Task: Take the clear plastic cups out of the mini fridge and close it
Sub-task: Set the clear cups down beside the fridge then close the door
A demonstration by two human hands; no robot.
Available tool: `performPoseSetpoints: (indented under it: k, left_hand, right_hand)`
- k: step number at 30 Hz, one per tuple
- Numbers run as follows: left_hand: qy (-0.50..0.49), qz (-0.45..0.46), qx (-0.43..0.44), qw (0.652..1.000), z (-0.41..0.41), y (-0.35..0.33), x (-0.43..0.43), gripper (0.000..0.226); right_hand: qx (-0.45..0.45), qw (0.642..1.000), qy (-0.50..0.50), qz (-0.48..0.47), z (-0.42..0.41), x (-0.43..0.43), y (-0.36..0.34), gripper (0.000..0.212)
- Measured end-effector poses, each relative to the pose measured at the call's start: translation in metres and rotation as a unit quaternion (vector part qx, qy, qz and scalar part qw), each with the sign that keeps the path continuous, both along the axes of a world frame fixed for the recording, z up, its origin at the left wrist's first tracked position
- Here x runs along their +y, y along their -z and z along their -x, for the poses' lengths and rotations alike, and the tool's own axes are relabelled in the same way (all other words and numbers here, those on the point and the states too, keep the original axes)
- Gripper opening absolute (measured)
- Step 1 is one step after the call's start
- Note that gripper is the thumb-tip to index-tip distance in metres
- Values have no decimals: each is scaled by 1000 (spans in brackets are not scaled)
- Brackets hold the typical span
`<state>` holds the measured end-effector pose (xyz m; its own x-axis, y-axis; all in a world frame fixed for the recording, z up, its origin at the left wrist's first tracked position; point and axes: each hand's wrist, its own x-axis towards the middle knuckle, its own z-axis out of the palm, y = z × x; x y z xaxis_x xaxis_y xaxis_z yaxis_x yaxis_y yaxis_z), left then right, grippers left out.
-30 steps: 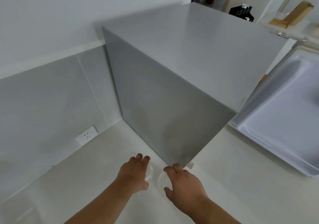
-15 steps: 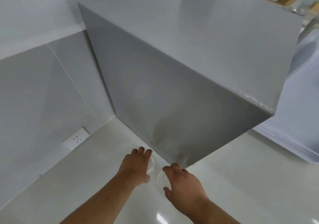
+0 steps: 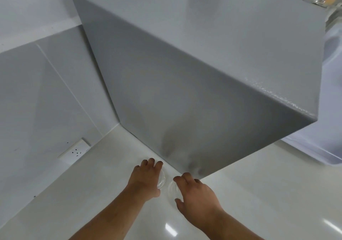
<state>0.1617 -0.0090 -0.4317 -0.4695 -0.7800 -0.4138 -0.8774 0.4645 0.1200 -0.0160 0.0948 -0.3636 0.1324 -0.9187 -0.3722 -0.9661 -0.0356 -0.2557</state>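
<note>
Under both hands point(image 3: 146, 178), clear plastic cups point(image 3: 173, 189)

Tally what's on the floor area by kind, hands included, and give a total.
Clear plastic cups: 2 (one under the left hand, one under the right hand)
Hands: 2 (left hand, right hand)
Mini fridge: 1
Wall socket: 1
Total: 6

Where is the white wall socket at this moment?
In the head view, the white wall socket sits low on the grey wall at lower left, just above the white countertop, left of the grey mini fridge.

Head view, steeply downward, near floor point(image 3: 259, 193).
</note>
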Motion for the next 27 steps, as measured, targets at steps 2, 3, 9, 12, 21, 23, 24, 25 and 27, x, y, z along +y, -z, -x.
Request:
performPoseSetpoints:
  k: [2, 3, 9, 12, 21, 23, 24, 25, 27]
  left_hand:
    - [2, 1, 2, 1000, 0, 1, -1, 94]
    - [3, 1, 2, 1000, 0, 2, -1, 94]
    - [15, 3, -2, 1000, 3, 7, -5, 95]
    - [17, 3, -2, 1000, 2, 10, -5, 97]
    - [11, -1, -5, 1000, -6, 8, 1, 114]
    - [8, 9, 5, 1000, -9, 1, 3, 114]
    - [6, 14, 14, 1000, -11, -3, 4, 112]
    - [2, 21, 26, 999, -13, -8, 5, 109]
    - [-6, 38, 52, 998, -16, -18, 7, 99]
  right_hand:
    - [0, 1000, 3, 2, 0, -1, 0, 53]
    - [1, 1000, 4, 2, 0, -2, 1, 53]
    - [3, 1000, 2, -13, 2, -5, 6, 53]
    - [3, 1000, 3, -14, 2, -6, 11, 53]
    - [11, 1000, 3, -2, -3, -2, 13, 54]
    - [8, 1000, 6, 5, -1, 0, 11, 58]
    - [5, 1000, 6, 9, 0, 1, 9, 59]
    - [3, 1000, 6, 15, 1, 2, 6, 59]
    - [2, 1000, 2, 29, 4, 5, 1, 59]
